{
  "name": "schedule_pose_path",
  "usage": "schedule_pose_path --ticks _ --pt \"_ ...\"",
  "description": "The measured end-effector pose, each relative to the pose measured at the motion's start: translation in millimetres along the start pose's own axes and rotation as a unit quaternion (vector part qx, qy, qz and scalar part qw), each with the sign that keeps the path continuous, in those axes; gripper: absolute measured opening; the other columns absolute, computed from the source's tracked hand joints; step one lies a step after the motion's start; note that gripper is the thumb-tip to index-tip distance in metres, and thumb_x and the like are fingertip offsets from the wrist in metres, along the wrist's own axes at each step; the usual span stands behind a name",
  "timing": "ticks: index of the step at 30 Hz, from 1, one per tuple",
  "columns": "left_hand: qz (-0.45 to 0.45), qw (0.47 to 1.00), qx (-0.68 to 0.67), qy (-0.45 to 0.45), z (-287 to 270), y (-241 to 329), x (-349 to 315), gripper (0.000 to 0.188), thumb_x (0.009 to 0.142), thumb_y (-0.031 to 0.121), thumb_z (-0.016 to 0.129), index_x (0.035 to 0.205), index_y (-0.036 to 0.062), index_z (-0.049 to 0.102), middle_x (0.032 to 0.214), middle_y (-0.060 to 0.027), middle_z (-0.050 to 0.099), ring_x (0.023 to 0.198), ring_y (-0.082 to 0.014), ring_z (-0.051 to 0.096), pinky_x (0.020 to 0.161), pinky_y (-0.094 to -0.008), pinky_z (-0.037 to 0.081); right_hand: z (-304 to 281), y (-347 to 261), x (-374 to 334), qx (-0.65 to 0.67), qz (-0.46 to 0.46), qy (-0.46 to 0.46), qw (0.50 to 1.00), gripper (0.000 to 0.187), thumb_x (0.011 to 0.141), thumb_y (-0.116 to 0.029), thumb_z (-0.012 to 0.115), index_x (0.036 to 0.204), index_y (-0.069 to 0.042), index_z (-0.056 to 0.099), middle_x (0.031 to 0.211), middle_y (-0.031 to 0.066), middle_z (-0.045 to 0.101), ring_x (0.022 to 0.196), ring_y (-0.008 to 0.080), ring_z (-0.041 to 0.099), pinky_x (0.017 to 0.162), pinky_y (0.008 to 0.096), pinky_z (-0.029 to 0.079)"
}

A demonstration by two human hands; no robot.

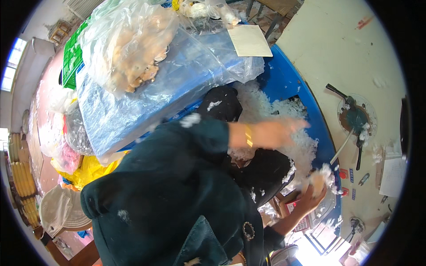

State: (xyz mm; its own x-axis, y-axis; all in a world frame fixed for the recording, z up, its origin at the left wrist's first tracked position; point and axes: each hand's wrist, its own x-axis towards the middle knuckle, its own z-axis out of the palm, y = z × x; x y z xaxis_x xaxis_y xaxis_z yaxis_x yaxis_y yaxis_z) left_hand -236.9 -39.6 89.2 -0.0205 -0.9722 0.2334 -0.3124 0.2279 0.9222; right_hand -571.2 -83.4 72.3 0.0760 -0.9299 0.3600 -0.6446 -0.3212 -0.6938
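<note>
The right hand [309, 201], at the lower right of the frame, is curled around a small tan piece [317, 182] that has white tufts clinging to it; it grips the piece from below, so the fingers hide part of it, and its long axis cannot be read with certainty. The left hand [278, 134], above and to the left of it, reaches rightward from a wrist with a gold bracelet [248, 135]; its fingers look stretched out, but they are blurred, and I cannot tell whether they pinch anything. The relation that counts, as I judge it, is between the left hand and the tan piece: the piece lies below and somewhat right of that hand, well apart from it, with loose white fluff [305, 157] spread in the space between. This fluff fills much of a blue bin [318, 116] right of centre and also reaches above the left hand. The left hand is therefore the nearer one to the main heap, while the right hand is beside the bin's lower right side, near the pale counter [355, 53] along the right of the frame.
</note>
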Motion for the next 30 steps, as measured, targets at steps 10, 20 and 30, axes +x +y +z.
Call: schedule_pose_path --ticks 10,20,30 --pt "-0.375 0.615 0.604 0.34 -300 -195 -226 0.034 0.077 0.018 0.062 0.106 -0.0005 0.06 0.117 -0.0188 0.058 0.112 -0.0352 0.053 0.097 -0.0409 0.043 -183 147 -108 -0.276 0.244 -0.371 0.852 0.036 0.08 -0.03 0.072 0.091 0.003 0.064 0.103 0.0264 0.064 0.087 0.0374 0.063 0.08 0.0431 0.049" --pt "-0.329 0.855 0.308 0.257 -294 -200 -183 0.035 0.082 0.028 0.067 0.1 -0.0002 0.057 0.101 -0.018 0.065 0.087 -0.0372 0.064 0.077 -0.0441 0.05 -48 4 -40 -0.072 0.241 -0.362 0.898 0.036 0.088 -0.019 0.066 0.118 -0.001 0.059 0.098 0.0105 0.067 0.073 0.0164 0.067 0.056 0.0273 0.053" --pt "-0.213 0.891 0.346 0.205 -249 -135 -160 0.027 0.081 0.022 0.064 0.092 -0.0025 0.061 0.085 -0.0177 0.064 0.08 -0.0307 0.063 0.07 -0.0398 0.047 -2 -33 -18 -0.017 0.112 -0.359 0.927 0.033 0.084 -0.015 0.069 0.113 0.0 0.063 0.094 0.0101 0.065 0.072 0.0161 0.063 0.063 0.0276 0.051"
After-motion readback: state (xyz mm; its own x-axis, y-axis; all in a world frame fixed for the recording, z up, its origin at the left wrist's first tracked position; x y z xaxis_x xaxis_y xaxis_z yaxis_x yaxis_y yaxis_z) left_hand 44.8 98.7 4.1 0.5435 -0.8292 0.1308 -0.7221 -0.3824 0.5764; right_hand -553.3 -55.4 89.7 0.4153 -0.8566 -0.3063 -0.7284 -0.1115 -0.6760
